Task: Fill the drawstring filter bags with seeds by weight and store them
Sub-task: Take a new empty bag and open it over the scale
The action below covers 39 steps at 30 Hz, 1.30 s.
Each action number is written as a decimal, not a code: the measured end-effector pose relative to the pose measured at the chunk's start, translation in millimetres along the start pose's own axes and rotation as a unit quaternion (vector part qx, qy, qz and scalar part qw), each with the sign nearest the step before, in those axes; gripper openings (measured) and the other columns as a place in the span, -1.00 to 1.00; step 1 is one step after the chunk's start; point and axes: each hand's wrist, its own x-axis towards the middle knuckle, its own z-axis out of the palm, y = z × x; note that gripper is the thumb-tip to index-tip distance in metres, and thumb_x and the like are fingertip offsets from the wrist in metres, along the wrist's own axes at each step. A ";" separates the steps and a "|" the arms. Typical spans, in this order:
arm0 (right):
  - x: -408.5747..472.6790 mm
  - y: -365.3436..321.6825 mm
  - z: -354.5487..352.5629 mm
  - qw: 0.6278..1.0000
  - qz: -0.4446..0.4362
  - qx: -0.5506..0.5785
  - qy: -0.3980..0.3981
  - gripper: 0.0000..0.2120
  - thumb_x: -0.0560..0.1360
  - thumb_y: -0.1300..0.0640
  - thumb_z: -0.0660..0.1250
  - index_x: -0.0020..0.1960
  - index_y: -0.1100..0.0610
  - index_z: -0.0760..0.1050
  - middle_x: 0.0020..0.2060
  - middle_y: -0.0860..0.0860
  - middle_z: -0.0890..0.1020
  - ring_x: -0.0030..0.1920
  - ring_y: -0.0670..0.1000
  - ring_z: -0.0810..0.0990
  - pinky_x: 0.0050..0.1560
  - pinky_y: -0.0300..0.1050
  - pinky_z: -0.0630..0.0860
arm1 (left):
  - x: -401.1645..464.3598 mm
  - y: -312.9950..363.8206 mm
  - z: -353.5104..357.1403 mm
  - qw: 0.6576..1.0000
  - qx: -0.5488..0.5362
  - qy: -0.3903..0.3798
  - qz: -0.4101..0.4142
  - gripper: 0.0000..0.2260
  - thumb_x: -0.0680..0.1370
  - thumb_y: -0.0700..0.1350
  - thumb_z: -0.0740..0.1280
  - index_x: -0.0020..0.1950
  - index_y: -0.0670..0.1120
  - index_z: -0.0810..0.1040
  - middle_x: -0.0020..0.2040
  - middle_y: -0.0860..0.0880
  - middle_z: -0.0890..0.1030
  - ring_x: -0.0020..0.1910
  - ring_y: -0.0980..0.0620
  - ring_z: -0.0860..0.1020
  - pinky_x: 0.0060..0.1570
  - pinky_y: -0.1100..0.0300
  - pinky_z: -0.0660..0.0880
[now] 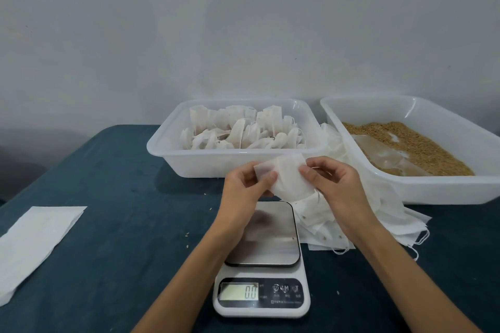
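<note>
Head view, left to right: the left hand [244, 184] and right hand [334, 180] each pinch a side of one empty filter bag [290, 177], held up just above the scale [262, 257] reading zero. It's thin stuff, so tugging the mouth apart could tear it. At far right, seeds [414, 146] wait in the tray [443, 189]; a careless scoop could scatter them across the cloth.

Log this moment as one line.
both hands: left hand and right hand pinch empty filter bag | place: above scale | scale: bare | seeds: in right tray
</note>
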 end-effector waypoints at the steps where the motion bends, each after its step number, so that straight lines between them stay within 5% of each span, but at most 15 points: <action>1: 0.0 0.2 0.0 0.999 -0.016 -0.029 0.023 -0.88 0.42 0.02 0.53 -0.08 0.02 0.68 -0.17 -0.06 0.69 -0.14 -0.11 0.63 -0.11 -0.31 0.55 | 0.3 -1.7 -1.4 1.000 0.000 0.011 0.007 -0.92 0.61 -0.27 0.41 0.09 -0.19 0.67 -0.05 -0.07 0.76 -0.07 0.02 0.71 -0.13 0.20 0.65; 6: -0.9 1.3 -0.2 0.994 -0.074 -0.070 0.051 -0.96 0.53 0.16 0.47 -0.08 0.09 0.62 -0.27 -0.03 0.63 -0.39 -0.05 0.48 -0.33 -0.24 0.49 | 1.5 -5.1 -0.4 0.999 -0.008 0.033 0.012 -0.93 0.60 -0.20 0.46 0.07 -0.12 0.69 -0.01 -0.01 0.77 -0.04 0.08 0.73 -0.13 0.26 0.60; 9: -2.9 1.0 -0.2 0.991 -0.078 -0.086 0.072 -0.95 0.52 0.14 0.48 -0.09 0.02 0.63 -0.24 -0.05 0.65 -0.46 -0.04 0.41 -0.43 -0.23 0.41 | 0.6 -8.2 -1.5 0.999 0.022 0.043 0.022 -0.97 0.59 -0.17 0.47 -0.02 -0.10 0.71 -0.05 -0.13 0.75 -0.06 0.01 0.69 -0.04 -0.03 0.64; 11: -3.5 1.9 -1.0 0.988 -0.079 -0.105 0.076 -0.92 0.52 0.14 0.49 -0.09 -0.02 0.65 -0.28 -0.12 0.64 -0.49 -0.04 0.40 -0.44 -0.24 0.40 | 1.8 -10.2 -2.9 0.994 0.074 0.067 0.046 -0.92 0.59 -0.14 0.48 -0.08 -0.12 0.68 -0.10 -0.26 0.67 -0.15 -0.02 0.59 -0.02 -0.18 0.58; 17: -4.7 0.7 3.9 0.992 -0.076 -0.088 0.047 -0.98 0.57 0.16 0.43 -0.03 0.06 0.61 -0.09 -0.02 0.69 -0.56 0.02 0.43 -0.45 -0.17 0.47 | -0.1 -8.7 -3.0 0.989 0.098 0.079 0.082 -0.88 0.63 -0.10 0.43 -0.10 -0.08 0.64 -0.14 -0.27 0.61 -0.21 -0.05 0.50 -0.12 -0.02 0.49; 22: -3.9 2.3 4.6 0.993 -0.053 -0.097 -0.029 -0.91 0.52 0.07 0.47 -0.02 0.08 0.64 -0.01 0.04 0.72 -0.52 0.04 0.51 -0.38 -0.12 0.54 | -1.1 -8.5 -1.6 0.988 0.104 0.070 0.091 -0.82 0.64 -0.09 0.42 -0.06 -0.20 0.61 -0.12 -0.30 0.60 -0.18 -0.26 0.52 -0.09 -0.22 0.53; 25: -4.8 1.9 6.9 0.995 -0.050 -0.083 -0.017 -0.91 0.59 0.13 0.39 -0.09 0.08 0.56 -0.19 0.06 0.74 -0.57 0.06 0.51 -0.45 -0.14 0.52 | 0.8 -7.0 -2.6 0.986 0.105 0.092 0.092 -0.69 0.64 -0.07 0.42 -0.17 -0.26 0.49 -0.29 -0.16 0.43 -0.28 0.02 0.36 -0.23 0.07 0.38; 28: -3.8 4.1 2.1 0.996 -0.046 -0.071 0.015 -0.90 0.62 0.06 0.36 -0.05 0.05 0.58 -0.41 0.04 0.68 -0.59 0.04 0.52 -0.47 -0.17 0.52 | 2.5 -10.3 -2.4 0.989 0.096 0.090 0.066 -0.79 0.65 -0.09 0.40 -0.14 -0.14 0.61 -0.31 0.05 0.55 -0.29 0.13 0.46 -0.21 0.28 0.43; 31: -1.9 2.4 0.8 0.998 -0.052 -0.047 -0.005 -0.82 0.56 -0.06 0.40 -0.08 0.04 0.65 -0.36 0.10 0.67 -0.55 0.07 0.54 -0.42 -0.13 0.53 | 3.2 -13.4 -2.6 0.990 0.091 0.080 0.077 -0.81 0.66 -0.09 0.39 -0.14 -0.09 0.64 -0.29 0.02 0.63 -0.27 0.15 0.53 -0.20 0.30 0.48; 35: -1.8 3.9 5.5 0.994 -0.044 -0.071 -0.064 -0.69 0.56 0.02 0.41 -0.06 0.31 0.59 -0.31 0.14 0.65 -0.51 0.13 0.58 -0.41 -0.11 0.55 | 5.6 -13.6 -5.0 0.989 0.083 0.100 0.067 -0.83 0.66 -0.09 0.39 -0.09 -0.10 0.65 -0.20 -0.05 0.69 -0.20 0.14 0.59 -0.14 0.29 0.52; 39: -6.4 5.0 6.3 0.991 -0.082 -0.103 -0.016 -0.82 0.63 0.02 0.33 -0.03 0.09 0.62 -0.42 0.12 0.66 -0.55 0.14 0.58 -0.41 -0.10 0.55 | 6.2 -12.5 -5.8 0.990 0.080 0.110 0.045 -0.84 0.65 -0.08 0.41 -0.07 -0.12 0.68 -0.17 -0.08 0.72 -0.21 0.13 0.60 -0.18 0.31 0.54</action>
